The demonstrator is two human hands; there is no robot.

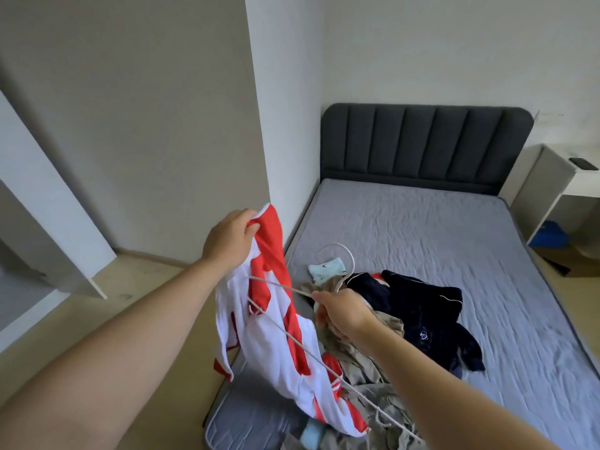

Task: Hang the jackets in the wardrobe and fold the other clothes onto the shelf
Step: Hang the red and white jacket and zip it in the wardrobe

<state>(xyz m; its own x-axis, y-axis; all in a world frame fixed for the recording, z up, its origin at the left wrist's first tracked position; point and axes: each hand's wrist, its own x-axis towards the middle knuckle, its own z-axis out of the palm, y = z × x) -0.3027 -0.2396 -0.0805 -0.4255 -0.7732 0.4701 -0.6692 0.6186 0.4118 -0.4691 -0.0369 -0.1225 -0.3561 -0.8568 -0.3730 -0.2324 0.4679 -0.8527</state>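
Left hand (pixel 232 241) is raised with its fingers curled round the top edge of the red-and-white jacket (pixel 259 319), so the garment hangs free beside the bed (pixel 438 241) and its opening can be found. Right hand (pixel 344 315) grips a thin white hanger (pixel 279 286) near its neck, with 1 arm of the hanger lying across the jacket, probably to thread it into a shoulder. Whether that arm is already inside the fabric cannot be told. The jacket's lower end trails onto the pile on the mattress, where a khaki garment (pixel 363 362), a navy garment (pixel 422 316) and a small pale blue item (pixel 324 272) overlap, hiding how many pieces there are. A white panel (pixel 48 206) at the left may be a wardrobe door, but its inside, rail and shelf are out of view.
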